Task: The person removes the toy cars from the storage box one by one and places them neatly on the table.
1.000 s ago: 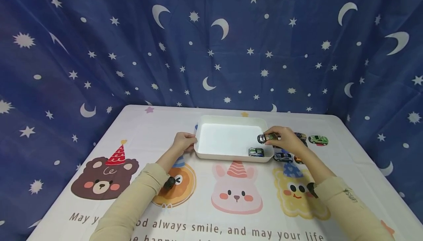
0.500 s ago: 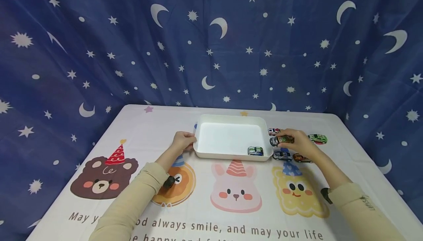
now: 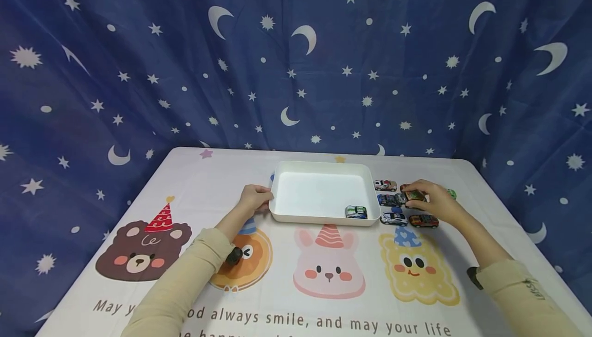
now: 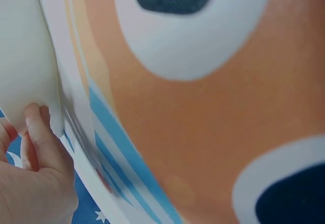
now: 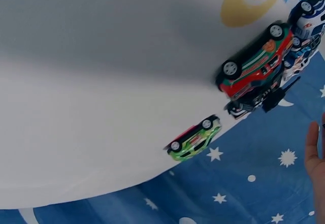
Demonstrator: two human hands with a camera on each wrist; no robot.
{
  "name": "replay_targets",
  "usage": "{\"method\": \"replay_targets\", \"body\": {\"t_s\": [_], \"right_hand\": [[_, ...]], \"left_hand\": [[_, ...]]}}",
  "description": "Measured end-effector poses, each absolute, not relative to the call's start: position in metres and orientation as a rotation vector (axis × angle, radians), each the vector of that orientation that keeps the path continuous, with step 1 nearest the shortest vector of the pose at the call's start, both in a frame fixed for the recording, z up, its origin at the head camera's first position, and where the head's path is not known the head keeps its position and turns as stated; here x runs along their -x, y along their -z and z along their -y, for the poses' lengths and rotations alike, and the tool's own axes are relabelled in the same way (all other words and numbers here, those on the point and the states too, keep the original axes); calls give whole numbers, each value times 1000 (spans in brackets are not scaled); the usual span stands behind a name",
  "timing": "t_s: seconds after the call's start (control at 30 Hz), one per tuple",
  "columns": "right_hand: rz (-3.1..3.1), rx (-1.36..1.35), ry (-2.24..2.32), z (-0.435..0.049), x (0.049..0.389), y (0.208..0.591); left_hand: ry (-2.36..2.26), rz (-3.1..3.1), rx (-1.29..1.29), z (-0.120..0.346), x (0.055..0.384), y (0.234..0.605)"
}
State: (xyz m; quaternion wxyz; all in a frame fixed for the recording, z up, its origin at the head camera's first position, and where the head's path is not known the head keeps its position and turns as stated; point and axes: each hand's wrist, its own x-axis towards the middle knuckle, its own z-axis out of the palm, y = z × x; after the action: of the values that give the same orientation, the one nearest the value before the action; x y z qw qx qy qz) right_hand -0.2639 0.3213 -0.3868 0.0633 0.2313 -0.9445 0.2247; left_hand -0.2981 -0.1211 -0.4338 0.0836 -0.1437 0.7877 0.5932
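The left hand [image 3: 254,198] grips the left edge of a white tray [image 3: 324,221]; in the left wrist view its thumb and fingers pinch the tray wall [image 4: 28,46]. One green-and-white toy car [image 3: 356,212] sits in the tray's front right corner. To the right of the tray, the right hand [image 3: 437,201] holds a dark toy car [image 3: 413,197] between thumb and fingers, low among other toy cars. Around it are a dark blue car [image 3: 387,200], a white-and-red car [image 3: 385,185], a silver-blue car [image 3: 393,218] and a red-orange car [image 3: 423,221].
A green toy car [image 5: 195,138], partly hidden behind the right hand in the head view, lies farthest right. The white tablecloth [image 3: 277,306] carries printed animal faces and lettering. Behind the table hangs a blue curtain [image 3: 259,85] with moons and stars.
The right hand has carried the dark toy car from above the tray's right side rightward to the group of cars. The left hand keeps its grip on the tray.
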Motion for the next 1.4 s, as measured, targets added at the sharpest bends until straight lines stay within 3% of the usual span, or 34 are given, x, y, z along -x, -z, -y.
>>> {"method": "replay_targets", "body": {"t_s": [1.4], "right_hand": [[2870,-581,-549,-392,258,398]], "left_hand": [[-1770,-2334,442,121,297,432]]}}
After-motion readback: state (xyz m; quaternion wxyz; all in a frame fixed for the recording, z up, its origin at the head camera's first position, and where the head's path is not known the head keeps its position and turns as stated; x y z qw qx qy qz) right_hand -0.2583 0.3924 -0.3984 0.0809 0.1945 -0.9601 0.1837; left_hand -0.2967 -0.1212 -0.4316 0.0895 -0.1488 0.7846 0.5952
